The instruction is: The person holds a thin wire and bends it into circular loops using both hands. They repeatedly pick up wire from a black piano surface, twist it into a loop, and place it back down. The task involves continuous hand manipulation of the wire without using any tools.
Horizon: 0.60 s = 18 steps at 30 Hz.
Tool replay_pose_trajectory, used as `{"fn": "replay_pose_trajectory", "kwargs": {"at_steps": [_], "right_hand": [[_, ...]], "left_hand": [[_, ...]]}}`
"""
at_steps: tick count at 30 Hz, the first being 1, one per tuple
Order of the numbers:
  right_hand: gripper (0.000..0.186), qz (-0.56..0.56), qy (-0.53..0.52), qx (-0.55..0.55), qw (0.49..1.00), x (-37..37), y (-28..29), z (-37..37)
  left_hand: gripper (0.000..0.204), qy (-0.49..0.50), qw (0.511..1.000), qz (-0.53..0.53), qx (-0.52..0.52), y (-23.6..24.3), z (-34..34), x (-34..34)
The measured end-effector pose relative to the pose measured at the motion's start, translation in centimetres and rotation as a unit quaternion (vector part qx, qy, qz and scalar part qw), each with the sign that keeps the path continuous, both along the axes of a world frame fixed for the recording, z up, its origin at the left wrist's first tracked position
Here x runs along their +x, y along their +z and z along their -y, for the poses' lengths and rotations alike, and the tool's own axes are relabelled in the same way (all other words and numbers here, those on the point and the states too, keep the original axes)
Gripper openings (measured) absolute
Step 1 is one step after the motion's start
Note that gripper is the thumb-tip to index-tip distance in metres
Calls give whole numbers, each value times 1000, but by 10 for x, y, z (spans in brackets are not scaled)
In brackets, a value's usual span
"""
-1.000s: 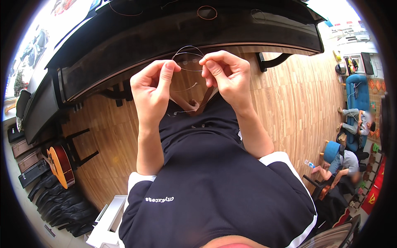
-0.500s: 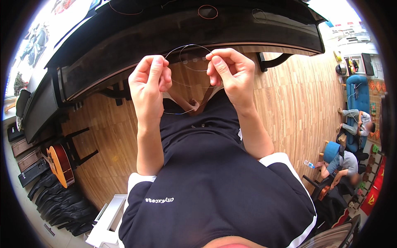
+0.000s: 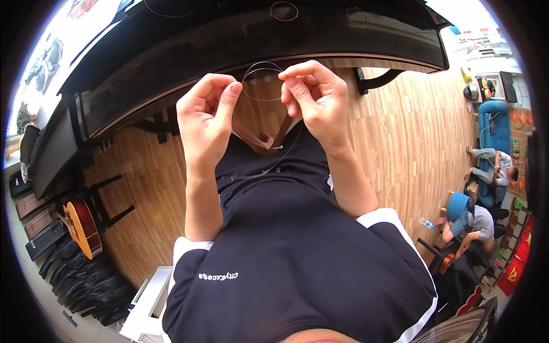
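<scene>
A thin metal wire, coiled like an instrument string (image 3: 262,100), hangs in loops between my hands, above my lap. My right hand (image 3: 318,100) pinches the loops at their right side between thumb and index finger. At the left side of the loops, my left hand (image 3: 209,111) has its fingers curled and thumb closed against the index finger. Whether the wire lies in that pinch is not visible. A loose length of the wire runs down below my right hand and across my dark shorts.
Ahead stands a glossy black piano-like piece (image 3: 229,46), with a copper-coloured coil (image 3: 284,19) and a thin silver coil (image 3: 357,23) on top. A guitar (image 3: 83,230) and black cases (image 3: 47,237) are at left. Two people sit at right near a blue sofa (image 3: 493,128).
The loops have become smaller, and my left hand has come slightly nearer to my right. The loose wire has swung from beside my left hand to below my right.
</scene>
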State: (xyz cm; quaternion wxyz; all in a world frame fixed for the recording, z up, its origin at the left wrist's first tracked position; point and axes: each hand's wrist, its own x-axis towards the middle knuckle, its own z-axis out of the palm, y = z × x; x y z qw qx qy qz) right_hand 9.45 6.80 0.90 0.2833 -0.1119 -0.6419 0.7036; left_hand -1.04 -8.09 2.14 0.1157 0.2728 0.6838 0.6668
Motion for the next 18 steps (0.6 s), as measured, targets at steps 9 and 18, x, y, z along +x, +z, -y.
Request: {"fn": "replay_pose_trajectory", "kwargs": {"at_steps": [9,18], "right_hand": [[11,8,13,41,999,-2,-5,2],[4,-57,12,176,983,-16,-26,-13]], "left_hand": [[5,-1,997,80,23,-1,-3,0],[3,21,994,-94,-44,-7,-7,-1]]}}
